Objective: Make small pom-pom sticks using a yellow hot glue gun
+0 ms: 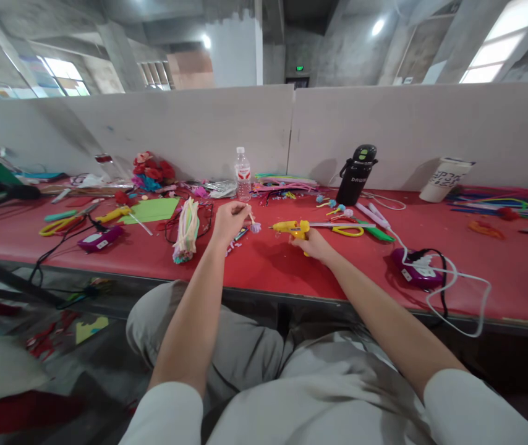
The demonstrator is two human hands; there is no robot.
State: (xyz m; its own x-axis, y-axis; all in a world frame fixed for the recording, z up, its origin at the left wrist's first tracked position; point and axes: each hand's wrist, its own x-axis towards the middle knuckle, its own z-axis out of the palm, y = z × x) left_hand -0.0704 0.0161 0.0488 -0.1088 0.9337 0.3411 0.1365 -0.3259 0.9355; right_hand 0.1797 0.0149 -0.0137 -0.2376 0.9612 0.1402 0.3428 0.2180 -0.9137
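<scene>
My left hand (230, 220) pinches the thin pale stem of a small purple pipe-cleaner flower (255, 227), whose head hangs down over the red table (255, 266). To the right, my right hand (313, 244) is wrapped around the handle of a yellow hot glue gun (292, 227). Its nozzle points left toward the flower, with a gap between them. A clear glue stick (338, 225) sticks out of the gun's back. Beside my left forearm lies a bundle of pale pipe cleaners (187, 228).
Behind my hands stand a water bottle (242, 174), a black flask (357, 176) and a white cup (446, 179). Yellow scissors (348, 231) lie near a green tool (378, 232). Purple power sockets (416, 272) with cables sit on both sides. A white partition (190, 130) runs along the back.
</scene>
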